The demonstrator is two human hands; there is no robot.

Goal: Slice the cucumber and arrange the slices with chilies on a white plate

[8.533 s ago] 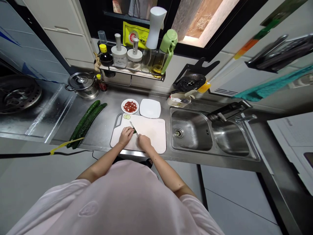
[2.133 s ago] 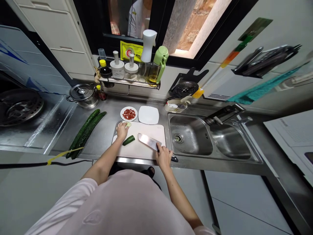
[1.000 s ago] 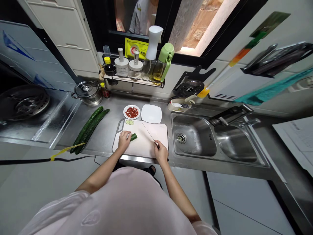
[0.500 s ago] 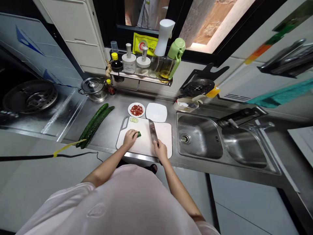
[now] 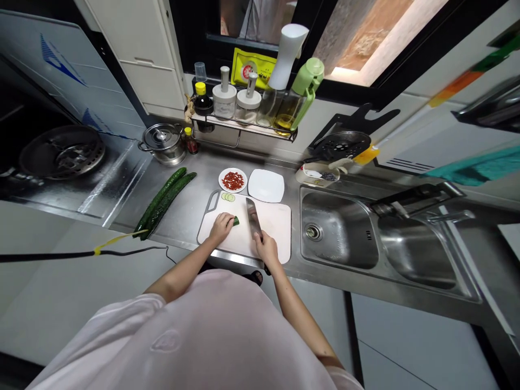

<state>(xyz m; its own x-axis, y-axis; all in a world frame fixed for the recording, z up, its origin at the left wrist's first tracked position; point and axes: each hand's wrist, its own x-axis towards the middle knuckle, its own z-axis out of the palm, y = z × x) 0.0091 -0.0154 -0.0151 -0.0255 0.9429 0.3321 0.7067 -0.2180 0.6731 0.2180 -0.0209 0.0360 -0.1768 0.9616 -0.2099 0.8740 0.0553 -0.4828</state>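
Observation:
My left hand (image 5: 221, 227) is closed over a short piece of cucumber (image 5: 236, 221), whose green end pokes out to the right. In my right hand (image 5: 267, 248) is the handle of a kitchen knife (image 5: 253, 218); its broad blade points away from me, just right of the cucumber piece and apart from it. Both hands are over a white cutting board (image 5: 276, 227) with a grey handle. A few pale cucumber slices (image 5: 228, 197) lie at the board's far left edge. Behind it stand a plate of chopped red pieces (image 5: 233, 180) and a white square plate (image 5: 266, 186).
Two whole cucumbers (image 5: 166, 203) lie on the steel counter at the left, near a lidded pot (image 5: 163, 143). A double sink (image 5: 339, 230) adjoins the board's right side. Above the counter, a rack (image 5: 244, 128) holds jars and bottles. A stove burner (image 5: 65, 154) is far left.
The knife blade has shifted slightly left, closer to the cucumber piece. My view has turned a little, so the surroundings sit further right. Both hands keep their grips.

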